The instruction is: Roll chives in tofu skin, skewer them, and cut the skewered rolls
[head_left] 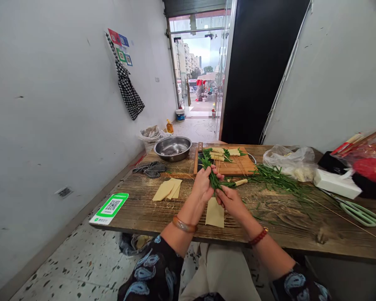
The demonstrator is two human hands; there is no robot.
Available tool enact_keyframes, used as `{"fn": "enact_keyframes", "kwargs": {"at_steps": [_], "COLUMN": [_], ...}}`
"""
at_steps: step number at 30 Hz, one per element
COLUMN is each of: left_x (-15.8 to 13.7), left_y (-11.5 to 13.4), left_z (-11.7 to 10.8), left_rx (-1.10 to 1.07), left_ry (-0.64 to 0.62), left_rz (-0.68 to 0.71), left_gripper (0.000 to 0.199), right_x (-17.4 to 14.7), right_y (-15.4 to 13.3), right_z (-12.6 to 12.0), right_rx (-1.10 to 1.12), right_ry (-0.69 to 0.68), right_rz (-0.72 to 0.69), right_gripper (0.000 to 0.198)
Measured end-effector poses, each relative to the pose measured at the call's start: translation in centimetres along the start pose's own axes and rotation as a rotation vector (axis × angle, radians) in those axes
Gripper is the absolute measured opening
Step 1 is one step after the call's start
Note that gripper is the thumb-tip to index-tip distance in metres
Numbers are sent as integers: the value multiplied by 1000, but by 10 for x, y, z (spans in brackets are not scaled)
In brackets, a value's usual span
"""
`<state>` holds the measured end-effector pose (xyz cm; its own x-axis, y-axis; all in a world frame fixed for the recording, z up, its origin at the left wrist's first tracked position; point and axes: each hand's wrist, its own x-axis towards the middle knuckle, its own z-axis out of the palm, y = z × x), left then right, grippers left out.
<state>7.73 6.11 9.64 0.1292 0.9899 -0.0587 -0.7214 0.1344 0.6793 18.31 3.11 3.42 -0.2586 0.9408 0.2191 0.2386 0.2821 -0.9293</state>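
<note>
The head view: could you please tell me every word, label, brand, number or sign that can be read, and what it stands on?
No text reads clearly.
QR-code card on the table: lettering on green and white, too small.
Four QR-code cards on the wall: too small.
Storefront sign outdoors: blurred.
Bucket: any markings too blurred.

Checkered cloth (129, 93) on wall (65, 92); bottle (169, 127) near bucket (180, 116).

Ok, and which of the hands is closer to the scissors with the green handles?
Right. The right hand, at the near end of the green bunch, is left of the scissors; the left hand, around the bunch, is farther left still.
</note>
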Motion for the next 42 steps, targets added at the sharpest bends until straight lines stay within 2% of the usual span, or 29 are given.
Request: {"fn": "enact_keyframes", "kwargs": {"at_steps": [3, 7, 12, 15, 18, 19, 21, 22, 24, 26, 28, 31, 34, 39, 42], "left_x": [-1, -2, -6, -9, -12, -13, -15, -16, -16, -15, -14, -14, -16, -22, -22], "left_y": [5, 0, -6, 0, 6, 7, 7, 7, 6, 8, 10, 15, 17, 16, 11], "left_z": [-6, -11, -15, -19, -25, -26, -26, -25, -23, -21, -22, -28, -33, -30, -23], "left_rx": [20, 138, 237, 393, 609, 679, 802, 855, 951, 1031, 1094, 1132, 1107, 1078, 1147], "left_ry": [2, 19, 15, 11, -92, -147, -244, -289, -383, -465, -516, -542, -511, -476, -486], "left_rz": [-32, -59, -77, -36, -86, -118, -163, -171, -158, -120, -87, -77, -102, -144, -94], "left_gripper": [8, 12, 14, 17, 23, 25, 29, 31, 34, 36, 37, 37, 37, 36, 33], "right_x": [-8, -17, -23, -20, -14, -11, -7, -4, 0, 3, 5, 5, 3, -1, -5], "right_y": [0, -15, -26, -17, -12, -14, -24, -30, -42, -48, -46, -37, -30, -30, -31], "right_z": [-6, -14, -23, -47, -81, -90, -101, -102, -96, -86, -77, -71, -73, -70, -62], "right_rx": [-165, -616, -1145, -1296, -1267, -1223, -1087, -1010, -883, -840, -866, -949, -1068, -1165, -1264], "right_ry": [-67, -142, -209, -135, 62, 140, 245, 250, 163, 22, -86, -141, -128, -84, 15], "right_rz": [-84, -154, -18, 48, 71, 41, -110, -217, -420, -516, -510, -453, -391, -348, -212], "right_gripper": [38, 35, 26, 23, 34, 38, 38, 35, 31, 36, 40, 36, 27, 29, 25]}}
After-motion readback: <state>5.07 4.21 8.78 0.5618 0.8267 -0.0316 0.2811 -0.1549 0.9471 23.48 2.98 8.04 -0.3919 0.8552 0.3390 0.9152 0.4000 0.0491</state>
